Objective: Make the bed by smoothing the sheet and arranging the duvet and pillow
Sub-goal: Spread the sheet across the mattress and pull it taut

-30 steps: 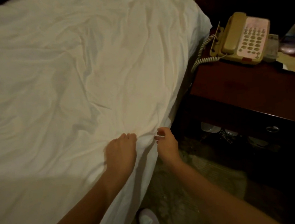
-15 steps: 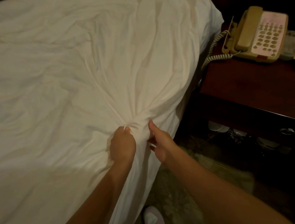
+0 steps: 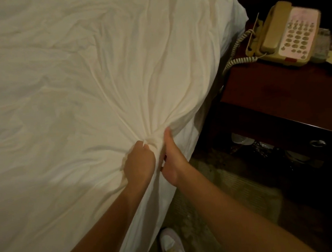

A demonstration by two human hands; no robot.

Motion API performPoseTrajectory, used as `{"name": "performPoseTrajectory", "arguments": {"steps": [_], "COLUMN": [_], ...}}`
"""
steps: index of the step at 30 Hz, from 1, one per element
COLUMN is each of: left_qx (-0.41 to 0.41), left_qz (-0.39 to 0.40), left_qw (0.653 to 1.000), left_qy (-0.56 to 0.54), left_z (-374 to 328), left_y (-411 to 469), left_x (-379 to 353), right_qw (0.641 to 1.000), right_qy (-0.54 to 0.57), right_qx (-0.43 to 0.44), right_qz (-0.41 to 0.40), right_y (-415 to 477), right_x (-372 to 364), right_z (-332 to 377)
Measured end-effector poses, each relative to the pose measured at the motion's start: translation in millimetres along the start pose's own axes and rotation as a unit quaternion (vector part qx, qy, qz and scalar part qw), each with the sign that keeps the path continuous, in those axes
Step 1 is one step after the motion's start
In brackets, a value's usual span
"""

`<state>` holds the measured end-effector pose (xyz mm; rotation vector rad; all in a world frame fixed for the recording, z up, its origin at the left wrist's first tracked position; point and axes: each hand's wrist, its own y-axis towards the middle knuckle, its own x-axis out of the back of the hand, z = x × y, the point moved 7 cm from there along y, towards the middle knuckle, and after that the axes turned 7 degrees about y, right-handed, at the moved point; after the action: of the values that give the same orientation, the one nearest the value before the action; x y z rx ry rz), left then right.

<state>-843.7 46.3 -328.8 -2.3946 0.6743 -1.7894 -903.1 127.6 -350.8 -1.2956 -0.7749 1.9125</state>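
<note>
Sheet (image 3: 77, 90): white, spread over the bed (image 3: 229, 19), heavily creased; its near side hangs down the bed's side towards the floor (image 3: 227, 193).
Gather point: a tight bunch of sheet at the bed's near edge, with long creases fanning away from it across the top surface.
Left hand (image 3: 139, 165): back upward, fingers curled down into the bunch, clamped on the sheet from the left of the gather.
Right hand (image 3: 172, 160): just beside the left hand, almost touching; thumb stretched up along the fabric, fingers curled under the bunch, gripping the sheet from the right.
Sheet relative to hands: the bunch sits between the two hands and just beyond the knuckles; slack sheet drapes below both wrists.
Tabletop (image 3: 268, 94): dark wood nightstand, just beside the bed's far corner.
Telephone (image 3: 287, 33): beige, handset on its cradle, on the tabletop; coiled cord (image 3: 238, 60) trails towards the bed.
Shoe (image 3: 174, 248): white, on the floor below the forearms.
</note>
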Motion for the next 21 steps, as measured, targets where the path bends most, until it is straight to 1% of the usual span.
{"name": "performPoseTrajectory", "arguments": {"steps": [1,2,4,7,9,11,13,14,16,17,18,19,20,21], "left_qx": [-0.007,-0.018,-0.034,-0.034,-0.051,-0.061,-0.066,-0.077,-0.116,-0.143,-0.178,-0.207,-0.231,-0.244], "left_qz": [-0.005,-0.016,-0.026,-0.008,0.002,0.013,0.028,0.046,0.116,0.149,0.164,0.152,0.108,0.026], "left_qw": [1.0,0.999,0.998,0.996,0.996,0.997,0.997,0.994,0.98,0.97,0.961,0.959,0.964,0.967], "left_qy": [0.016,0.029,0.053,0.082,0.075,0.041,0.036,0.056,0.109,0.126,0.137,0.119,0.082,0.067], "left_z": [-4,-7,-12,-14,-17,-18,-14,-12,-10,-11,-11,-11,-9,-4], "left_y": [-2,-4,-5,-3,-6,-13,-15,-14,-11,-12,-16,-19,-19,-17], "left_x": [1,3,4,6,5,2,-4,-10,-28,-34,-34,-27,-13,7], "right_qw": [1.0,0.997,0.982,0.935,0.903,0.877,0.865,0.869,0.874,0.859,0.826,0.785,0.753,0.73], "right_qy": [-0.027,-0.07,-0.163,-0.283,-0.327,-0.349,-0.373,-0.381,-0.392,-0.419,-0.461,-0.5,-0.519,-0.529], "right_qx": [0.009,0.026,0.071,0.158,0.217,0.261,0.256,0.231,0.181,0.167,0.179,0.223,0.286,0.346], "right_qz": [0.004,-0.009,-0.065,-0.143,-0.177,-0.202,-0.218,-0.215,-0.223,-0.241,-0.269,-0.29,-0.286,-0.259], "right_y": [-1,0,2,2,-9,-19,-17,-9,3,4,1,-7,-16,-28], "right_x": [-4,-4,-2,-3,-3,4,14,19,31,34,37,34,25,12], "right_z": [-2,-2,1,16,24,25,21,18,13,14,16,20,21,19]}}
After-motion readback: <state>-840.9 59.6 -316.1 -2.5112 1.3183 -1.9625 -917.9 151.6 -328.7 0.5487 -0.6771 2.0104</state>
